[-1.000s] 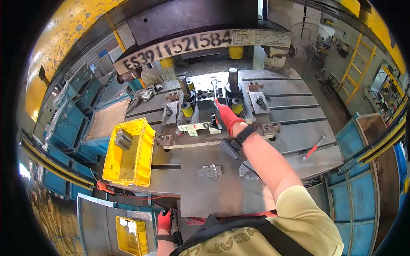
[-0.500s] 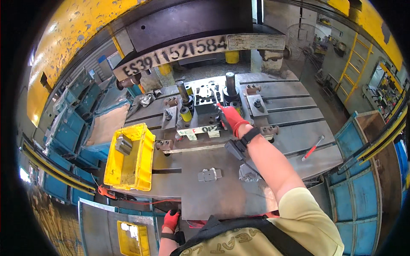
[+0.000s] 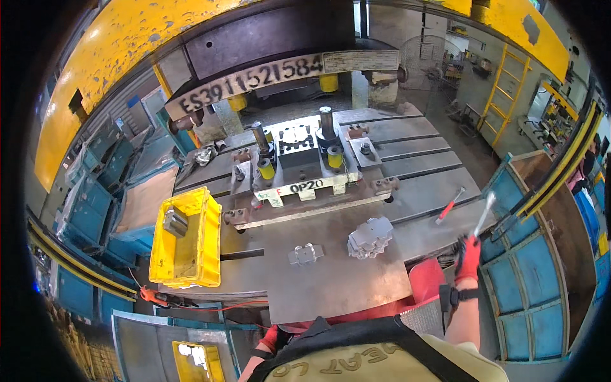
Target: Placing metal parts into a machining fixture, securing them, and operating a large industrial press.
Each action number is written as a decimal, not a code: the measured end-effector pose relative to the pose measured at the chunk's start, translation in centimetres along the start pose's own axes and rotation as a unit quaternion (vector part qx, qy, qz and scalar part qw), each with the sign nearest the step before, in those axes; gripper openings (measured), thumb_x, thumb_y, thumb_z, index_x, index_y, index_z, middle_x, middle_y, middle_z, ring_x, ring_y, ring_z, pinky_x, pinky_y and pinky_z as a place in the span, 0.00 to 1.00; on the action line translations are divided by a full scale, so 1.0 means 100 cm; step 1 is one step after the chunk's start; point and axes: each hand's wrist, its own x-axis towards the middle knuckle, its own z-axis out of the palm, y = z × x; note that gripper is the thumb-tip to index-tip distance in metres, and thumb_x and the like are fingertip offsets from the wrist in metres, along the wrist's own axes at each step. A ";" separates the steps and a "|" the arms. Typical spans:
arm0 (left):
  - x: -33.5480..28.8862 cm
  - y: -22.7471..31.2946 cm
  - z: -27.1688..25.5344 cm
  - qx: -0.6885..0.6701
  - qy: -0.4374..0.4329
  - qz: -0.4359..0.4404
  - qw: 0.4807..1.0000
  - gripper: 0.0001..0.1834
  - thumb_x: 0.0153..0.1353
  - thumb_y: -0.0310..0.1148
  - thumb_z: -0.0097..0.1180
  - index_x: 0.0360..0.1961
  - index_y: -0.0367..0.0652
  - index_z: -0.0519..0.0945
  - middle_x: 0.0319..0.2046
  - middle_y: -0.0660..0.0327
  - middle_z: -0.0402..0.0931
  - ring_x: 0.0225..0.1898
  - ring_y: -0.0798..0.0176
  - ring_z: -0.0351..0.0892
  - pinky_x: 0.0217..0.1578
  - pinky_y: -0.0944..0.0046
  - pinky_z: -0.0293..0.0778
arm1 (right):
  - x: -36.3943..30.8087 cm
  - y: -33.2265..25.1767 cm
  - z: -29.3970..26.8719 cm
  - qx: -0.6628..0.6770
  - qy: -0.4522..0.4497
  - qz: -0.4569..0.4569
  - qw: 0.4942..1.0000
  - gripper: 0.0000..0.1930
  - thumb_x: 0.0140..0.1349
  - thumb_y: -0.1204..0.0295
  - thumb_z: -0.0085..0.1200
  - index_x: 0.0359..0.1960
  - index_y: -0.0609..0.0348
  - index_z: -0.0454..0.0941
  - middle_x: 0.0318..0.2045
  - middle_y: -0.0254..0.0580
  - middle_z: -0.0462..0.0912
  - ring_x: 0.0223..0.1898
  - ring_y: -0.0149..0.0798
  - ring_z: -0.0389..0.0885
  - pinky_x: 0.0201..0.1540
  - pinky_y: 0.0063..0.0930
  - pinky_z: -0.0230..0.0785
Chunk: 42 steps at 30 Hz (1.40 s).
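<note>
I see the right hand [image 3: 469, 256] in its red glove out at about four o'clock from the press bed, fingers wrapped around the handle of a long metal tool [image 3: 484, 213] that angles up and away toward the blue cabinet [image 3: 528, 254]. The tool is clear of the table, off its right edge. Just to its ten o'clock a red-handled tool [image 3: 449, 207] lies loose on the steel table [image 3: 337, 280].

The left hand [image 3: 270, 336] sits low at six o'clock, tucked under the table's near edge beside my chest; I cannot tell whether its fingers are clenched or released, since most of it is hidden.

Toward the centre, a stack of flat metal blanks [image 3: 369, 237] rests at about three o'clock from a single stamped part [image 3: 305, 254]. The die block [image 3: 299, 169] with its yellow-collared guide posts stands at twelve o'clock, and a yellow crate [image 3: 184, 239] holding one part sits at nine o'clock.

My worry is the swing: bringing the long tool back in could clip the loose red-handled one or nudge the blank stack, which stands unevenly and near the table's right side. With the left hand out of sight, I also cannot judge whether it is safe from the table edge.
</note>
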 end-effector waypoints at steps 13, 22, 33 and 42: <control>0.001 0.009 0.016 -0.050 0.025 0.086 0.995 0.26 0.49 0.32 0.45 0.48 0.44 0.50 0.47 0.60 0.55 0.46 0.64 0.57 0.45 0.67 0.56 | -0.053 0.125 -0.127 -0.253 -0.058 0.245 0.934 0.10 0.46 0.64 0.42 0.27 0.55 0.63 0.15 0.40 0.68 0.10 0.35 0.63 0.10 0.26 0.54; 0.016 -0.034 0.023 -0.118 0.060 0.012 0.991 0.24 0.52 0.37 0.35 0.49 0.39 0.49 0.50 0.57 0.51 0.52 0.61 0.48 0.50 0.66 0.45 | -0.028 0.163 -0.156 -0.047 -0.030 0.276 0.960 0.14 0.48 0.62 0.40 0.36 0.52 0.59 0.30 0.41 0.67 0.29 0.37 0.67 0.27 0.29 0.59; -0.003 0.013 0.028 -0.339 0.090 -0.028 0.936 0.22 0.52 0.33 0.37 0.49 0.44 0.51 0.47 0.61 0.55 0.47 0.67 0.56 0.44 0.68 0.57 | -0.010 0.192 -0.176 -0.089 -0.015 0.277 0.957 0.17 0.47 0.65 0.42 0.40 0.50 0.57 0.31 0.41 0.69 0.27 0.36 0.69 0.26 0.26 0.62; 0.003 -0.004 0.030 -0.327 0.086 0.009 0.941 0.14 0.53 0.33 0.35 0.42 0.43 0.62 0.37 0.61 0.65 0.38 0.67 0.64 0.37 0.69 0.62 | -0.012 0.188 -0.181 -0.324 0.032 0.204 0.923 0.12 0.45 0.64 0.41 0.32 0.52 0.66 0.22 0.34 0.70 0.18 0.34 0.66 0.19 0.26 0.58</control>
